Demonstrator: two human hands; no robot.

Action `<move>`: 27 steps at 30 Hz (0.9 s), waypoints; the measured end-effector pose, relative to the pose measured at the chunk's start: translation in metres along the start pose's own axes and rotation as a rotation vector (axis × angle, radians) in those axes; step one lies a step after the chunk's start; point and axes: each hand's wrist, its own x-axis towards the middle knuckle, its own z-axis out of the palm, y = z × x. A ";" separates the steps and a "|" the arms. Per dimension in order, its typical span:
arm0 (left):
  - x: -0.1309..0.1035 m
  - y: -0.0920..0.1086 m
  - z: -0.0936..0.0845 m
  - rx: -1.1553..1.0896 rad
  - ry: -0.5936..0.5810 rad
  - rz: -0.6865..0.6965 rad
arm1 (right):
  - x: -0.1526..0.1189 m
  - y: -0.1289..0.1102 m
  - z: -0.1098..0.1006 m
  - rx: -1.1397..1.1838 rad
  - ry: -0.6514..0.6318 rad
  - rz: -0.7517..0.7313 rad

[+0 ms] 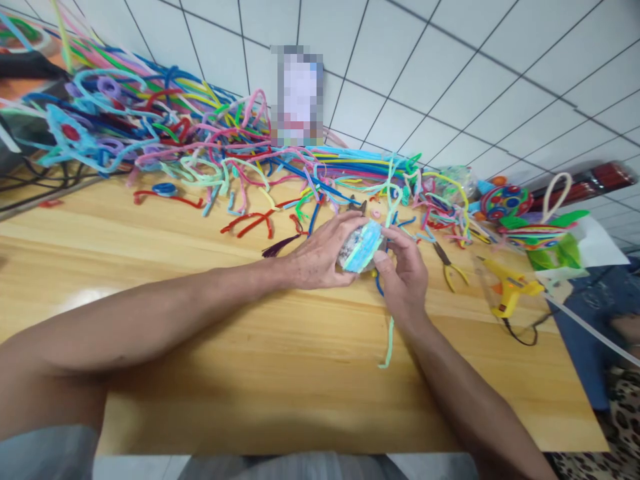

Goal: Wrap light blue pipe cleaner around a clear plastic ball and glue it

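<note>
Between my two hands, above the middle of the wooden table, is a rounded greyish piece (363, 247) with blue and pale green fuzzy strips across its face. My left hand (323, 257) is wrapped round its left side, thumb below and fingers over the top. On the right side, my right hand (404, 270) grips it with curled fingers and thumb. A pale green pipe cleaner (389, 340) hangs or lies below my right hand, its end bent. Another pale green looped strip (393, 193) rises behind the fingers.
Heaped pipe cleaners (200, 133) line the back of the table (240, 373). Yellow-handled pliers (453, 270) and a yellow glue gun (510, 287) with a cord lie at right. Red pieces (250, 223) and a purple tassel (281, 247) lie left of my hands. A person's clothed leg shows at right.
</note>
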 end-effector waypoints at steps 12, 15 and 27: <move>0.001 0.013 -0.004 0.036 0.006 -0.078 | -0.001 -0.018 0.003 0.118 0.086 -0.018; 0.002 0.018 -0.005 0.071 -0.006 -0.097 | 0.000 -0.021 0.002 0.135 0.076 -0.016; 0.002 0.025 -0.014 0.019 0.037 -0.112 | 0.007 -0.002 -0.012 -0.006 -0.007 -0.125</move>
